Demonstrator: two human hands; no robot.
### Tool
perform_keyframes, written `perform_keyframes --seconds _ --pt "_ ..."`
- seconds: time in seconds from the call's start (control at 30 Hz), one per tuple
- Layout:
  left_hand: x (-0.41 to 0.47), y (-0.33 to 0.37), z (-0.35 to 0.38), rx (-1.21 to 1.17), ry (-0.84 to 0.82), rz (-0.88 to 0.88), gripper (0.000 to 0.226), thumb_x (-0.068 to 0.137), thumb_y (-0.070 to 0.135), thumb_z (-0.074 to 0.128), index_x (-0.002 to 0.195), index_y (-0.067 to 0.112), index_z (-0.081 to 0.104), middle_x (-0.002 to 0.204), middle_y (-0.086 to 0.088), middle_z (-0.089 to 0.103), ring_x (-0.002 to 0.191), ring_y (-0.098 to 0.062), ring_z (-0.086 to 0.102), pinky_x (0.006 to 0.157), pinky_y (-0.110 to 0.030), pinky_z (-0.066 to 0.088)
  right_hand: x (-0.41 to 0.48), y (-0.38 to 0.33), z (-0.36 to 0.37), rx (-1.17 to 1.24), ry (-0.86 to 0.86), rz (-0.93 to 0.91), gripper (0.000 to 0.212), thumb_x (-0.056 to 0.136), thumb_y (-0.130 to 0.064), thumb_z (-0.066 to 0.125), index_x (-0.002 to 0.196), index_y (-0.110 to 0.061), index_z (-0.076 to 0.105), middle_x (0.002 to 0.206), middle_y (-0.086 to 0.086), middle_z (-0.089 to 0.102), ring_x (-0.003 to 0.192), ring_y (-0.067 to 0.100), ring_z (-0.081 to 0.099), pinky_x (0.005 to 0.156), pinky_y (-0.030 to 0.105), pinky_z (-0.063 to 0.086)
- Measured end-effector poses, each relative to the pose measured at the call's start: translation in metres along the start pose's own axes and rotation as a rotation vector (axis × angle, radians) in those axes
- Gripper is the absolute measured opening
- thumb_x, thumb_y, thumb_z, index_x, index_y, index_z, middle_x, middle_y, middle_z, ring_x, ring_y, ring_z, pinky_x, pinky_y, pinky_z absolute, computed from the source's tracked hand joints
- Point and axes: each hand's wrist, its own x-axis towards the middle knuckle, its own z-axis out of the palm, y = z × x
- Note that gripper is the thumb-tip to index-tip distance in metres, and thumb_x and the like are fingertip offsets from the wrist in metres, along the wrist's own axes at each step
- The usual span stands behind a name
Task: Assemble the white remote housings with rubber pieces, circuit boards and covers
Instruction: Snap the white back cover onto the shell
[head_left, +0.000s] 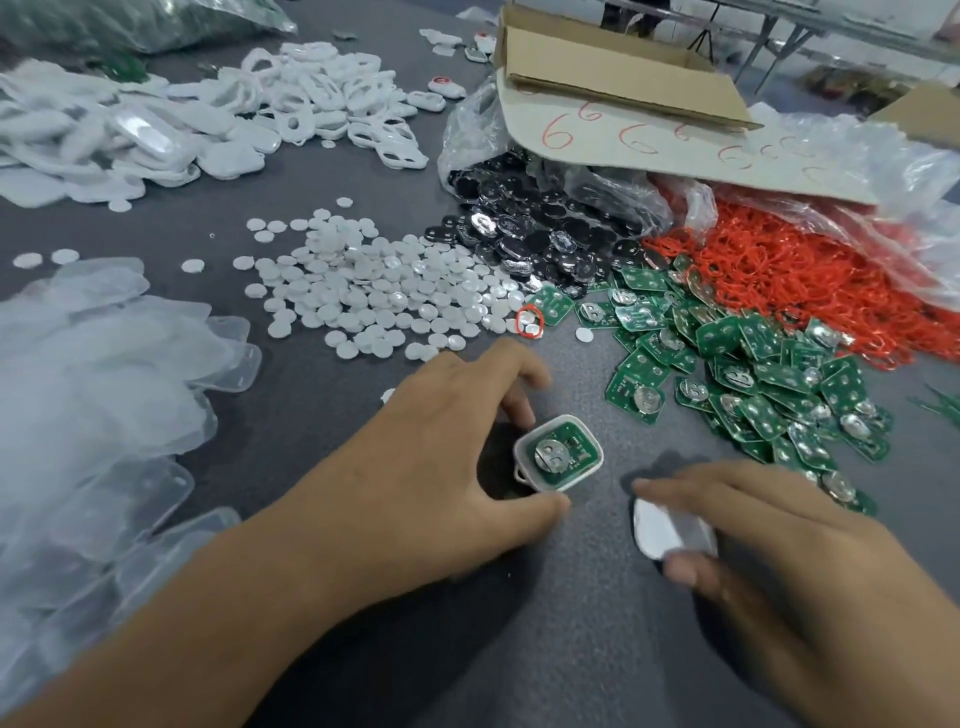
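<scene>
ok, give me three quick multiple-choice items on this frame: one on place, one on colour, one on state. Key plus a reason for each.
1. Where does the loose pile of circuit boards lie relative to the housing held by the left hand?
A. To its right
B. To its left
C. Stacked on top of it

2. What colour are the loops heaped beyond that pile?
A. Blue
B. Red
C. Yellow

3. What state is the held housing in?
A. Empty
B. Closed with a cover
C. Open, with a seated board inside

Key:
1 A: the green pile spreads to the right of the housing.
2 B: the heap is bright red.
3 C: the green board shows in the open shell, while the right hand grips a white cover apart from it.
</scene>
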Motion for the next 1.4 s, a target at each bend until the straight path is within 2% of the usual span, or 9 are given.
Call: perform_keyframes --seconds 0.13,0.3,0.43,0.7,0.83,1.0,1.17,1.27,1.4 --pt "0.000 0.002 -0.001 -0.054 -0.018 -0.004 0.057 0.076 0.050 0.080 0.118 0.049 0.042 0.108 0.030 0.060 0.114 0.004 0.051 0.095 -0.020 0.044 0.019 -0.005 -0.010 0.081 0.053 -0.021 0.033 0.086 -0.044 0.058 0.113 -0.029 0.070 0.107 -0.028 0.061 0.099 -0.012 0.056 0.087 -0.005 0.032" --pt "0.002 0.000 -0.001 -0.097 -0.020 -0.031 0.060 0.074 0.045 0.082 0.119 0.050 0.042 0.108 0.024 0.064 0.114 0.004 0.054 0.094 -0.020 0.045 0.055 -0.019 -0.004 0.022 0.007 -0.168 0.024 0.090 -0.035 0.066 0.111 -0.024 0.071 0.113 -0.016 0.066 0.104 0.005 0.061 0.093 0.012 0.042" --pt "0.002 -0.001 -0.002 -0.115 -0.021 -0.046 0.061 0.074 0.047 0.082 0.120 0.050 0.042 0.109 0.023 0.065 0.114 0.006 0.054 0.094 -0.017 0.044 0.062 -0.018 0.004 -0.023 -0.079 -0.174 0.024 0.082 -0.018 0.080 0.105 -0.019 0.075 0.108 -0.008 0.068 0.100 0.017 0.065 0.088 0.020 0.044" --pt "0.003 0.003 -0.003 -0.132 -0.019 -0.068 0.061 0.073 0.044 0.083 0.119 0.047 0.043 0.106 0.025 0.066 0.111 0.003 0.055 0.093 -0.022 0.045 0.066 -0.023 0.001 -0.047 -0.159 -0.183 0.030 0.074 -0.008 0.086 0.098 -0.024 0.077 0.093 -0.010 0.068 0.089 0.015 0.065 0.076 0.030 0.053" --pt "0.004 0.001 -0.004 -0.150 -0.046 -0.085 0.063 0.072 0.047 0.086 0.118 0.049 0.044 0.109 0.028 0.066 0.113 0.008 0.054 0.095 -0.021 0.044 0.077 -0.024 -0.006 -0.002 -0.203 -0.089 0.031 0.064 -0.015 0.093 0.083 -0.033 0.077 0.076 -0.017 0.065 0.075 0.005 0.061 0.068 0.023 0.047" --pt "0.006 0.000 -0.003 -0.177 -0.035 -0.107 0.053 0.077 0.046 0.084 0.114 0.048 0.047 0.109 0.028 0.067 0.113 0.010 0.056 0.094 -0.016 0.044 0.098 -0.025 -0.010 0.015 -0.315 0.033 0.035 0.059 -0.031 0.093 0.082 -0.046 0.071 0.075 -0.024 0.067 0.074 -0.007 0.063 0.068 0.023 0.053" --pt "0.009 0.003 0.002 -0.196 -0.001 -0.135 0.047 0.077 0.029 0.086 0.108 0.041 0.054 0.105 0.024 0.067 0.106 0.009 0.058 0.083 -0.010 0.045 0.114 -0.023 -0.011 0.091 -0.439 0.108 0.031 0.054 -0.030 0.097 0.069 -0.040 0.071 0.067 -0.028 0.067 0.067 -0.012 0.062 0.063 0.007 0.045" --pt "0.010 0.005 0.005 -0.219 0.038 -0.158 0.049 0.074 0.020 0.087 0.104 0.040 0.055 0.097 0.023 0.068 0.096 0.013 0.058 0.077 -0.002 0.041 0.119 -0.022 -0.011 0.101 -0.475 0.157 0.036 0.052 -0.035 0.097 0.074 -0.034 0.069 0.073 -0.021 0.069 0.069 -0.003 0.064 0.064 0.016 0.051" --pt "0.007 0.003 0.005 -0.270 0.070 -0.122 0.058 0.074 0.008 0.085 0.110 0.042 0.055 0.097 0.019 0.070 0.092 0.005 0.067 0.079 -0.012 0.051 0.094 -0.016 -0.003 0.288 -0.339 0.170 0.032 0.063 -0.038 0.092 0.083 -0.029 0.069 0.076 -0.005 0.070 0.068 0.016 0.067 0.069 0.046 0.056"
